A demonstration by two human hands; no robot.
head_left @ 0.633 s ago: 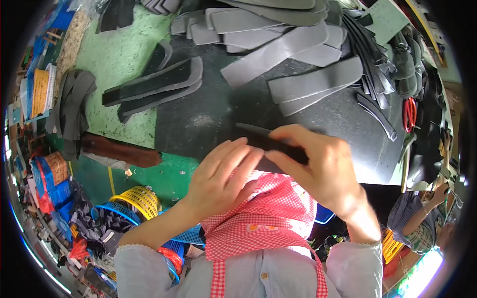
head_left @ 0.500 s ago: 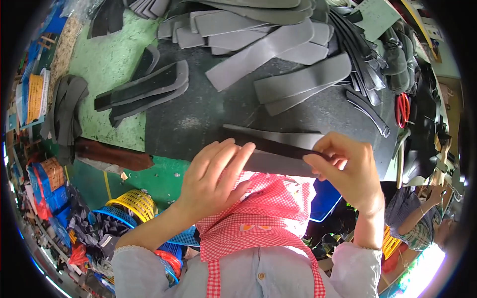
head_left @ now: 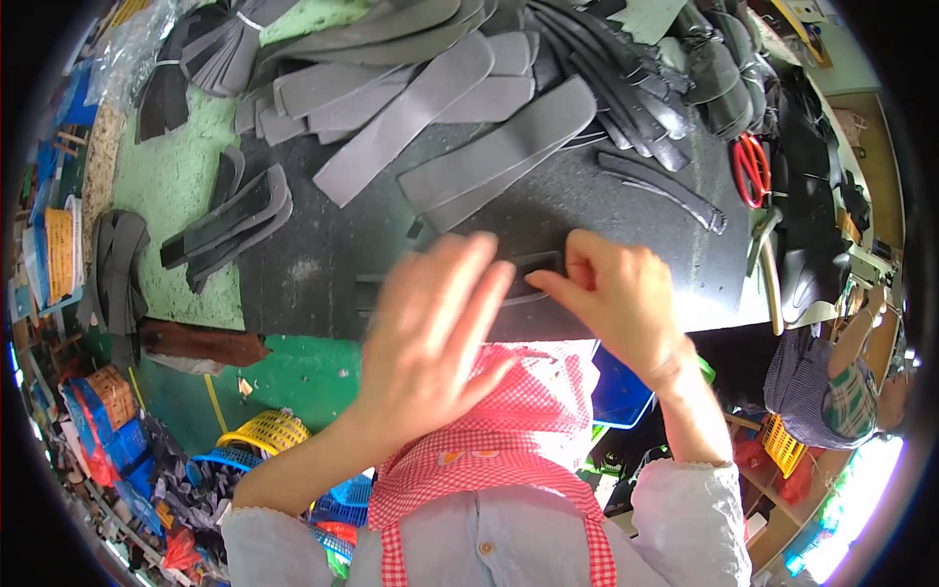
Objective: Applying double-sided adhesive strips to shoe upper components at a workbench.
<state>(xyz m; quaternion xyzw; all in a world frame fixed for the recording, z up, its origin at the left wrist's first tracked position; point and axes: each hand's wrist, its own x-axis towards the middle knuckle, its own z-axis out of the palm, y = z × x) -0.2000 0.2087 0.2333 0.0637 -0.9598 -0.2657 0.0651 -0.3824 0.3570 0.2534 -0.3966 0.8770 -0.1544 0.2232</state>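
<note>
Near the front edge of the dark work mat (head_left: 303, 289), a narrow dark strip (head_left: 537, 261) of leather-like material lies between my hands. My left hand (head_left: 421, 338) hovers over its left part, fingers stretched out and smeared by motion, hiding much of the strip. Curled at the strip's right end is my right hand (head_left: 624, 298), its thumb tip against the strip; the exact grip is partly hidden. Beyond them, two grey curved pieces (head_left: 499, 157) overlap.
Many grey pieces (head_left: 391, 98) are heaped at the back, beside black strips (head_left: 626, 98). Red-handled scissors (head_left: 751, 171) lie at the right. Small dark pieces (head_left: 235, 220) and a draped grey bundle (head_left: 115, 264) are at the left. Baskets (head_left: 269, 430) stand below the table.
The view has shifted, so the table's things appear further left. My left hand has lifted and moved, now blurred. My right hand has turned, its thumb pointing left along the strip.
</note>
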